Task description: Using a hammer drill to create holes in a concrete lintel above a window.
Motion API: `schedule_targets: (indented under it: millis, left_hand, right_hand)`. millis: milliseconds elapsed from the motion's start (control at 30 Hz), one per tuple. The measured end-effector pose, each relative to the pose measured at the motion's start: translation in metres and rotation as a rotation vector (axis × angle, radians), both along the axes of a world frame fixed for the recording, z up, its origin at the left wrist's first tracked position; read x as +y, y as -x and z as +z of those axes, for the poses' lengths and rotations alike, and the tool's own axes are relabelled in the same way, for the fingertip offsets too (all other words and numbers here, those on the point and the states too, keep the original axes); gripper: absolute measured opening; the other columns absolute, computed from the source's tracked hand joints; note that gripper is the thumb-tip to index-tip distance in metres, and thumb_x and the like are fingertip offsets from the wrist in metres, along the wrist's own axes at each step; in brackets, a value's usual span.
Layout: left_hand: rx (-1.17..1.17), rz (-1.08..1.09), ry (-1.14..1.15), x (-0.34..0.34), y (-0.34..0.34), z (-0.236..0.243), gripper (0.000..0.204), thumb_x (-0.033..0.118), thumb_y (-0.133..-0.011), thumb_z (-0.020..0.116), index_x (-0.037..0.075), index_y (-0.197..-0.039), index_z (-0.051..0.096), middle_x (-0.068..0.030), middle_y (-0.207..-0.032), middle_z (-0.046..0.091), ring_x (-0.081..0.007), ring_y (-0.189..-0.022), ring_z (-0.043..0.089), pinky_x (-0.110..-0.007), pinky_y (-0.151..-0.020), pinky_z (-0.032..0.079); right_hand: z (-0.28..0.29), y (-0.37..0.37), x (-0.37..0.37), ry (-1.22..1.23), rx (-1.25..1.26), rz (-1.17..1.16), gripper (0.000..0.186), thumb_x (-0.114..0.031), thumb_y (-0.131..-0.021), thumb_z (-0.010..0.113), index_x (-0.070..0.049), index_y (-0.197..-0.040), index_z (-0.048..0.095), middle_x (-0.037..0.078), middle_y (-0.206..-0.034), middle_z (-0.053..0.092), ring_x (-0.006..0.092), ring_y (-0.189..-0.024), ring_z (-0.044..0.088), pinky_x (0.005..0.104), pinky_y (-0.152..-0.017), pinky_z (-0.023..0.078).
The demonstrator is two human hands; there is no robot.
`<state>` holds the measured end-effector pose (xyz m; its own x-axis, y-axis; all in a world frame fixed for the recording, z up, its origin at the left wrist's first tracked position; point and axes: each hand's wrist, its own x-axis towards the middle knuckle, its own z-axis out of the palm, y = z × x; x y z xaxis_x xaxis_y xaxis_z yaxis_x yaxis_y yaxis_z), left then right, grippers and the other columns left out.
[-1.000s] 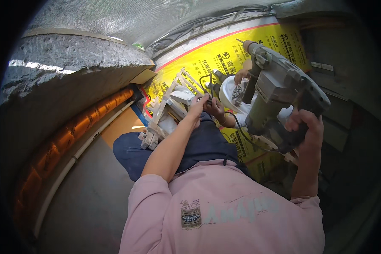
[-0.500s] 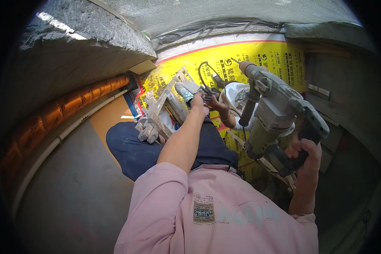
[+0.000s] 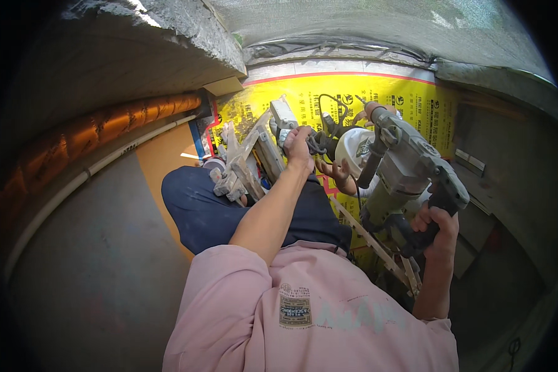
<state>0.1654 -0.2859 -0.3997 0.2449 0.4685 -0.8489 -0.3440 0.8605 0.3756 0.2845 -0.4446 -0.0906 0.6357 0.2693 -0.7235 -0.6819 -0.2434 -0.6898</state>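
Note:
My left hand (image 3: 299, 146) is closed on a looped dark power cord (image 3: 316, 142), beside a pale grey object (image 3: 281, 115) whose kind I cannot make out. In my right hand (image 3: 438, 226) I grip the rear handle of a large grey rotary hammer (image 3: 400, 175), raised with its bit pointing up and away from me. Below it a co-worker in a white hard hat (image 3: 353, 146) has a hand (image 3: 338, 173) with fingers apart under the cord. Left of my forearm stands a dusty wooden ladder-like frame (image 3: 254, 139), partly hidden by my arm and leg.
Yellow printed floor covering (image 3: 415, 124) lies ahead. An orange wrapped pipe (image 3: 105, 130) and a white pipe (image 3: 93, 170) run along the rough concrete wall (image 3: 149, 49) on my left. Mesh netting (image 3: 378, 25) hangs at the far side. Loose wooden strips (image 3: 372, 242) lean below the hammer.
My left hand has moved a little away from me and to the right, with the cord. The co-worker's hand has dropped from the cord with fingers spreading. The hammer sits slightly lower in view.

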Motion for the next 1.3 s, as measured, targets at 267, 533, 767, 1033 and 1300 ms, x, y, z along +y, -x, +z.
schedule_targets:
  millis: [267, 533, 767, 1033, 1300]
  left_hand:
    - [0.076, -0.38, -0.36, 0.048, 0.091, 0.125, 0.023, 0.017, -0.093, 0.059, -0.005, -0.098, 0.066, 0.0, -0.079, 0.054, -0.009, -0.078, 0.051, -0.025, -0.074, 0.043]
    - [0.37, -0.394, -0.619, -0.014, 0.188, 0.234, 0.042, 0.011, -0.091, 0.057, -0.007, -0.129, 0.05, -0.0029, -0.105, 0.048, -0.0096, -0.088, 0.049, -0.021, -0.082, 0.039]
    - [0.653, -0.212, -0.307, 0.02, 0.247, 0.184, 0.035, 0.011, -0.089, 0.059, -0.009, -0.117, 0.059, -0.007, -0.095, 0.063, -0.0111, -0.086, 0.056, -0.024, -0.076, 0.043]
    - [0.857, -1.03, -0.451, -0.018, 0.259, 0.143, 0.027, 0.004, -0.073, 0.068, -0.004, -0.099, 0.067, -0.0092, -0.091, 0.064, -0.0195, -0.078, 0.061, -0.029, -0.074, 0.049]
    - [1.129, -1.035, -1.267, -0.005, 0.155, 0.201, 0.023, 0.014, -0.083, 0.059, 0.002, -0.103, 0.06, -0.0201, -0.12, 0.054, -0.0352, -0.118, 0.047, -0.049, -0.103, 0.032]
  right_hand:
    - [-0.017, -0.009, 0.013, 0.057, 0.019, 0.065, 0.036, -0.006, -0.078, 0.055, -0.002, -0.113, 0.047, 0.003, -0.065, 0.043, 0.0131, -0.052, 0.042, 0.0291, -0.049, 0.039]
    - [-0.017, -0.022, 0.01, 0.026, 0.052, 0.122, 0.034, -0.006, -0.078, 0.056, -0.002, -0.111, 0.047, 0.003, -0.065, 0.042, 0.0136, -0.053, 0.044, 0.0286, -0.05, 0.04]
    - [-0.001, -0.038, 0.01, -0.041, -0.014, 0.286, 0.035, -0.004, -0.077, 0.055, 0.001, -0.111, 0.047, 0.005, -0.062, 0.048, 0.0138, -0.05, 0.046, 0.0278, -0.049, 0.04]
    - [0.02, -0.044, 0.024, -0.093, -0.058, 0.462, 0.033, -0.008, -0.074, 0.058, 0.002, -0.104, 0.049, 0.005, -0.061, 0.049, 0.0129, -0.048, 0.047, 0.0269, -0.048, 0.04]
    - [0.046, -0.046, 0.028, -0.113, -0.025, 0.483, 0.023, -0.005, -0.074, 0.057, 0.0, -0.095, 0.048, 0.004, -0.061, 0.047, 0.0127, -0.048, 0.046, 0.0271, -0.047, 0.041]
